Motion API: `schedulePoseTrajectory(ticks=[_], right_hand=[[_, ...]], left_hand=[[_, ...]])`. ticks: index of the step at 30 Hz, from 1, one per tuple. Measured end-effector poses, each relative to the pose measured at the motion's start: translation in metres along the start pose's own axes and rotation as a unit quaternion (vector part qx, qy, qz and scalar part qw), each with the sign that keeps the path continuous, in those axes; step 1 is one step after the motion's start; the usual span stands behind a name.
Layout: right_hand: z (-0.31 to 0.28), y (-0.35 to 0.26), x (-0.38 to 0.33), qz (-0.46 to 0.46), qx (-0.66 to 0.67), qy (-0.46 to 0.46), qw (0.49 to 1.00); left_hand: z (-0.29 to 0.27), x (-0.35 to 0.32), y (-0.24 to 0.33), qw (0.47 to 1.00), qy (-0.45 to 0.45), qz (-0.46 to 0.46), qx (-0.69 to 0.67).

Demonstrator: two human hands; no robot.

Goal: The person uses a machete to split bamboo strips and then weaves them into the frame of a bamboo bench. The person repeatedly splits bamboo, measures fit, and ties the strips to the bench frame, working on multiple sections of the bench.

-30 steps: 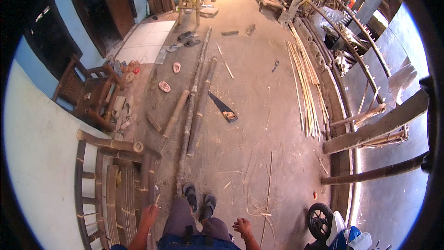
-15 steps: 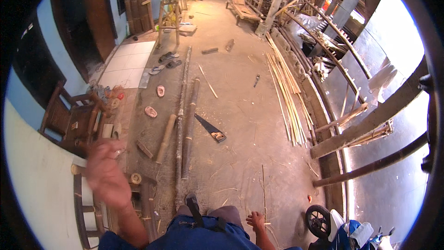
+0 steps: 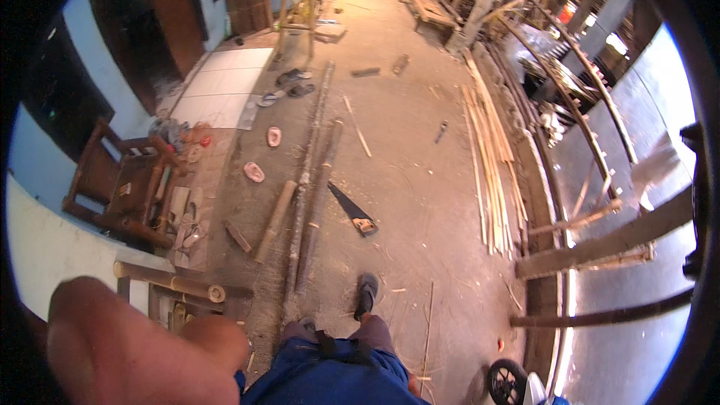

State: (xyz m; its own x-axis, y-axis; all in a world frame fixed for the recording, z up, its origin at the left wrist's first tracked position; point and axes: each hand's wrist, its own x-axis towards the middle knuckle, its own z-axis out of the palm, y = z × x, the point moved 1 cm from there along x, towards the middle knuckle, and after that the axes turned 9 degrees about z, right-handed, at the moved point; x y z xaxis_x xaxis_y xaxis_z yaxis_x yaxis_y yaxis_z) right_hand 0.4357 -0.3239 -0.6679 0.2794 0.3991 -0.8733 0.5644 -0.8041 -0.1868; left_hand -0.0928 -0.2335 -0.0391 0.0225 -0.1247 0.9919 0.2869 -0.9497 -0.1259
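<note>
My left arm (image 3: 97, 337) is bent and large at the lower left, close to the camera; its fingers cannot be made out. Only a sliver of my right hand (image 3: 414, 385) shows beside my shorts, its fingers hidden. Neither hand visibly holds anything. Ahead of my feet lies a handsaw (image 3: 354, 211) with a black blade and an orange-and-black handle. Left of it, a dark bamboo pole (image 3: 319, 206) rests alongside a longer speckled pole (image 3: 301, 199). A short, thick bamboo length (image 3: 275, 221) lies left of those.
Pale bamboo strips (image 3: 491, 172) lie along the right side, by a low wall. A bamboo chair (image 3: 127, 180) stands at left, with a bamboo frame (image 3: 169, 279) nearer me. Pink sandals (image 3: 253, 172) lie on the floor. A motorbike wheel (image 3: 508, 382) shows at lower right.
My left hand has come up and closer to the camera from above the bamboo frame. The right hand has dropped mostly out of sight. My right foot has stepped forward, and the view has shifted.
</note>
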Motion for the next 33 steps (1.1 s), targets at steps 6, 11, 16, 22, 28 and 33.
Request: schedulePoseTrajectory(ticks=[6, 11, 16, 22, 28, 33], right_hand=[[-0.08, -0.122, 0.044, 0.046, 0.09, -0.046, 0.994], [-0.162, -0.296, 0.11, -0.038, 0.14, -0.08, 0.986], [-0.212, -0.44, 0.151, -0.126, 0.159, -0.055, 0.978], [-0.185, -0.513, 0.175, -0.173, 0.127, -0.11, 0.97], [-0.175, -0.484, 0.182, -0.109, 0.034, -0.102, 0.988], [-0.175, -0.506, 0.206, -0.088, -0.147, -0.124, 0.977]], left_hand=[[0.032, -0.008, -0.074, 0.996, 0.005, 0.022, 0.082], [0.064, -0.015, -0.129, 0.989, 0.037, 0.053, 0.133], [0.087, -0.021, -0.18, 0.985, 0.043, 0.071, 0.152], [0.101, -0.044, -0.264, 0.985, 0.077, 0.082, 0.133], [0.113, -0.055, -0.364, 0.986, 0.096, 0.082, 0.106], [0.144, -0.08, -0.46, 0.986, 0.116, 0.063, 0.102]])
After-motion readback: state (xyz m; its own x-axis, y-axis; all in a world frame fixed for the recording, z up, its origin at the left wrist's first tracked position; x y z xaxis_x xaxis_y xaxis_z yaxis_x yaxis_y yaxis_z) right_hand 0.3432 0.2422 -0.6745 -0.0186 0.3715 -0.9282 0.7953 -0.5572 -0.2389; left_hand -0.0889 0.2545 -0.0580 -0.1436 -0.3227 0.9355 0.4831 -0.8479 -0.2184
